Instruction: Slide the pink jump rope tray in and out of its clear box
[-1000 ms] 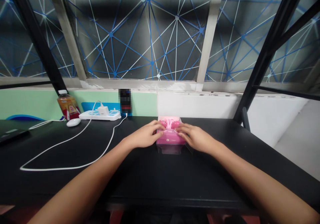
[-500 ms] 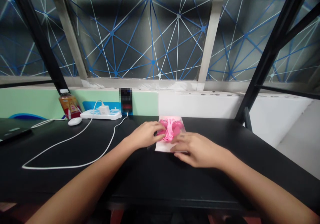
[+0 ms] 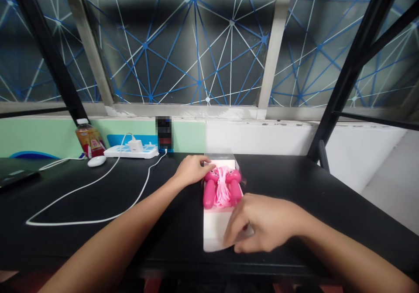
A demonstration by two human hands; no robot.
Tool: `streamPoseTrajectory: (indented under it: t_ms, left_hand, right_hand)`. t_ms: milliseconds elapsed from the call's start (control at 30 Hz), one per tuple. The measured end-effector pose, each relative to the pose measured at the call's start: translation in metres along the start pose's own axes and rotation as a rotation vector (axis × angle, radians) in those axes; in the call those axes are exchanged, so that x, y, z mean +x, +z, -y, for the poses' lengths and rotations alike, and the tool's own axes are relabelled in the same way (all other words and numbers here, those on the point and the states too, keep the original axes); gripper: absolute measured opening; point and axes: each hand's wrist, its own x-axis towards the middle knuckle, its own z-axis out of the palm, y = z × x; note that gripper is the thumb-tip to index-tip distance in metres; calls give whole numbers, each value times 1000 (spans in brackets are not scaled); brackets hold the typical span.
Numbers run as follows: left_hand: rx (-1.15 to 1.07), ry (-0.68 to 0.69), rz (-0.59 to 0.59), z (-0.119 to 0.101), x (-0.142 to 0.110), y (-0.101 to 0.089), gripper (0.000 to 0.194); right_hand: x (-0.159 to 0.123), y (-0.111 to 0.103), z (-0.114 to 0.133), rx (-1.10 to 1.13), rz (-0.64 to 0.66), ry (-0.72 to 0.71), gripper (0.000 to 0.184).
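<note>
A pink jump rope, its two handles side by side and its cord bundled between them, lies on a white and pale pink card. Around the card's far end is a clear plastic package, hard to make out against the black table. My left hand is closed at the package's left edge, fingertips beside the left handle's top. At the card's near right end, my right hand is closed with bent fingers on the card; part of the grip is hidden.
The black table carries a white cable looping on the left. Behind it stand a power strip, a white mouse and a drink bottle. A dark device lies far left. Black frame posts rise at both sides.
The card with the jump rope has slid toward me, showing more of the handles and card. My right hand has moved nearer and closed on the card; my left hand shifted slightly away.
</note>
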Motion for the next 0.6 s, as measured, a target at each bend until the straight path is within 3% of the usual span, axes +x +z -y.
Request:
streamPoseTrajectory:
  t_ms: [133, 267, 333, 433, 500, 600]
  left_hand:
    - [-25, -39, 0, 15, 11, 14, 39]
    - [-62, 90, 50, 22, 10, 21, 43]
    - [-56, 160, 20, 19, 5, 16, 45]
    - [-35, 200, -75, 6, -7, -4, 42]
    - [-39, 216, 49, -5, -19, -20, 34]
    - [-68, 246, 330, -19, -34, -38, 37]
  right_hand:
    - [1, 6, -1, 170, 101, -53, 35]
    - [0, 1, -4, 285, 73, -82, 37]
    - [-4, -6, -10, 321, -90, -29, 30]
    - [-10, -15, -26, 259, -475, 110, 29]
    - [-12, -18, -36, 52, -664, 229, 26]
    - [-12, -17, -46, -227, -684, 374, 25]
